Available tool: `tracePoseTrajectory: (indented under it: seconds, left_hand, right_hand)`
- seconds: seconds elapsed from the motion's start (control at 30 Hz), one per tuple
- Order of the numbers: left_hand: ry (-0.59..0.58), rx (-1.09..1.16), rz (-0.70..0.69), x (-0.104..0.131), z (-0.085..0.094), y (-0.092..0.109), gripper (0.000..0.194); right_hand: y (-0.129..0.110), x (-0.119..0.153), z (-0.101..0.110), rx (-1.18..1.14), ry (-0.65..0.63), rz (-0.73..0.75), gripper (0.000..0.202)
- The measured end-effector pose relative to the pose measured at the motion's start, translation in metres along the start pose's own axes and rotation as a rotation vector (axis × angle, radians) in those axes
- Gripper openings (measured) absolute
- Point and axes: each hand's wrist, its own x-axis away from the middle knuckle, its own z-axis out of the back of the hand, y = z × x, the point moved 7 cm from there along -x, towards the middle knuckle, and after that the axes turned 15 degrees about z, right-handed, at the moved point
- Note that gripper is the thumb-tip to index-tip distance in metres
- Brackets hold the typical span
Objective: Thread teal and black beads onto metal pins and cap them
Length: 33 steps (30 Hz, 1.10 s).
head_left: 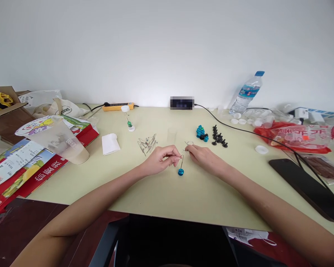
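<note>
"Blue knob (180,172), one, at the lower end of a thin metal rod (182,163). Location?"

"Just below the frame's centre, near the table (153,196). Resting on it or hanging clear: cannot tell."

"Fingers?"

"Left hand (161,159): thumb and fingertips pinched at the rod's upper end. Right hand (204,158): fingertips gathered around bent wire (189,144). Whether they also touch the rod: cannot tell."

"Handling?"

"Judged light. Finish glossy, so probably smooth and a little slippery. Rod seems stiff but slender, likely to bend if forced. Most weight probably sits in the knob, so it may swing or roll."

"Recommended hold?"

"Fingertips on the rod near its top; a second pinch around the knob's sides to steady it."

"Nearby stock?"

"Loose metal pins (148,144), scattered left of centre. Blue and black knobs (201,132), heaped right of centre. Black screws (218,137), beside them."
</note>
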Motion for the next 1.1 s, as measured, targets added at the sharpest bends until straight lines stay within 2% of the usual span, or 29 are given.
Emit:
tracePoseTrajectory:
  seconds: [0.53, 0.8, 0.87, 0.93, 1.03, 1.1]
  left_hand:
    - [-0.035, -0.089, 0.042, -0.001, -0.01, -0.005, 0.016]
    - [-0.036, -0.167, -0.009, 0.003, -0.013, 0.0, 0.015]
    - [0.026, -0.219, -0.06, 0.005, -0.007, 0.006, 0.015]
    - [0.137, -0.268, -0.128, 0.007, 0.007, 0.013, 0.015]
    - [0.329, -0.34, -0.203, 0.009, 0.04, 0.023, 0.015]
    - [0.38, -0.433, -0.179, 0.009, 0.06, 0.024, 0.016]
  right_hand:
    - [0.004, 0.001, -0.001, -0.041, 0.02, 0.009, 0.025]
    - [0.002, -0.001, 0.003, -0.05, 0.036, 0.016, 0.018]
    - [0.002, -0.001, 0.004, -0.044, 0.029, 0.021, 0.018]
    - [0.001, -0.001, 0.005, -0.029, 0.031, 0.025, 0.021]
    - [0.002, 0.0, 0.01, -0.012, 0.086, 0.009, 0.024]
    - [0.002, 0.001, 0.015, -0.024, 0.146, -0.009, 0.025]
